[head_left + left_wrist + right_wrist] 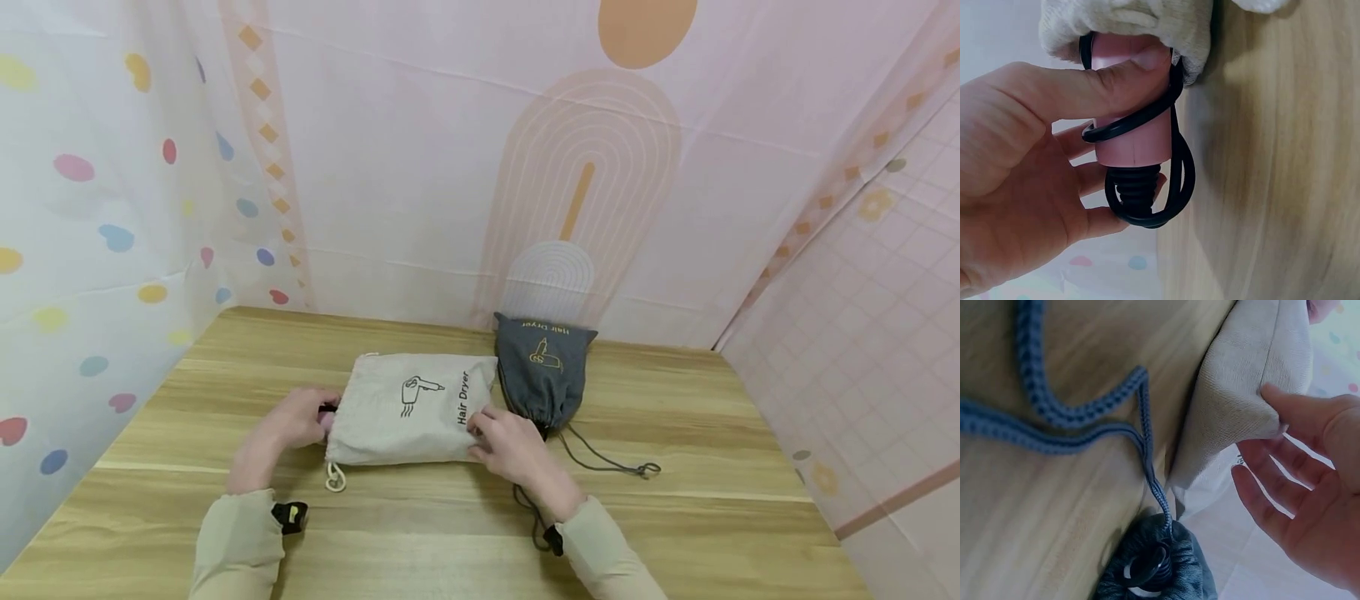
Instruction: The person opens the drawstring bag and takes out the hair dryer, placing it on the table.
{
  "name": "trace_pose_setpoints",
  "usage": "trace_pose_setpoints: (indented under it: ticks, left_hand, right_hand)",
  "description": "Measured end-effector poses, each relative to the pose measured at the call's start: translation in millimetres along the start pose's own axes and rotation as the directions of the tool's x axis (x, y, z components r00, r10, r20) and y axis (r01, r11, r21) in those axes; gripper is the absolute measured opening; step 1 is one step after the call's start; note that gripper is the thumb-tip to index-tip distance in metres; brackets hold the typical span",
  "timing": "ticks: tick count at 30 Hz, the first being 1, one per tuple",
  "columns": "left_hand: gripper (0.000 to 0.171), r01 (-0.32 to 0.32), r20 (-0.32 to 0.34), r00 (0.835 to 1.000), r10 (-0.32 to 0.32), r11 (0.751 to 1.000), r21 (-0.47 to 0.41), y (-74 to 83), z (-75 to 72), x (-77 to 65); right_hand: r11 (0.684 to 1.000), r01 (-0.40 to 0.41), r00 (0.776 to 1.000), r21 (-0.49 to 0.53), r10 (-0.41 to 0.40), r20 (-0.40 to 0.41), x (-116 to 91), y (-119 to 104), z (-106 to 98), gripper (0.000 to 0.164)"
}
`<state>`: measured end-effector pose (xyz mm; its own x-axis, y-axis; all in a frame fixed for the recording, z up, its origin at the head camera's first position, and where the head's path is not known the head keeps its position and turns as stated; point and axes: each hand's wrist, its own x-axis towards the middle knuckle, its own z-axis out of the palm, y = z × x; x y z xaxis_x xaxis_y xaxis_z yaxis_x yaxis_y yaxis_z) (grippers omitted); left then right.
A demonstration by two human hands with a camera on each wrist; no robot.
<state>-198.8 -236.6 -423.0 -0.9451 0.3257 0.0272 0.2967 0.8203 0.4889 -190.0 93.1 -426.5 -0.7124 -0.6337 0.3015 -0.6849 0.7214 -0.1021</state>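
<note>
A beige cloth drawstring bag [405,429], printed with a hair dryer and the words "Hair Dryer", lies flat on the wooden table [450,542]. From its mouth on the left sticks out the pink handle [1132,147] of a hair dryer, a black cord [1125,128] looped around it. The rest of the dryer is hidden in the bag. My left hand [292,417] grips this handle, thumb across it. At the other end, my right hand [513,446] pinches a closed bottom corner of the bag between thumb and fingers.
Behind my right hand lies a dark grey drawstring bag [543,383] with a yellow hair dryer print, its neck gathered. Its grey cords [611,461] trail over the table toward the right and the front. Patterned curtains [397,167] hang behind and at both sides.
</note>
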Motion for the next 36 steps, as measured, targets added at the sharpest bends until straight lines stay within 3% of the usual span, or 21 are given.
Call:
trace_pose_setpoints:
  ticks: [8, 17, 30, 36]
  left_hand:
    - [0.028, -0.018, -0.008, 1.000, 0.018, 1.000, 0.005, -3.4, -1.2, -0.3]
    - [0.037, -0.066, -0.026, 0.997, 0.067, 0.997, 0.046, -12.1, -3.0, -1.8]
    - [0.037, -0.040, -0.009, 0.999, 0.040, 0.999, 0.020, -23.8, -10.3, -7.9]
    - [0.038, -0.031, -0.001, 1.000, 0.031, 0.998, 0.049, -25.1, -10.7, -6.6]
  right_hand:
    - [1.000, 0.027, 0.993, -0.006, -0.027, -0.117, -2, 5, 4, 0.012]
    - [1.000, -0.021, 0.997, 0.005, 0.021, -0.080, -7, 13, -3, 0.011]
    - [0.997, -0.027, 0.999, 0.069, 0.029, -0.026, -14, 21, -11, 0.004]
    - [0.996, -0.031, 0.999, 0.086, 0.031, -0.005, -14, 22, -13, 0.004]
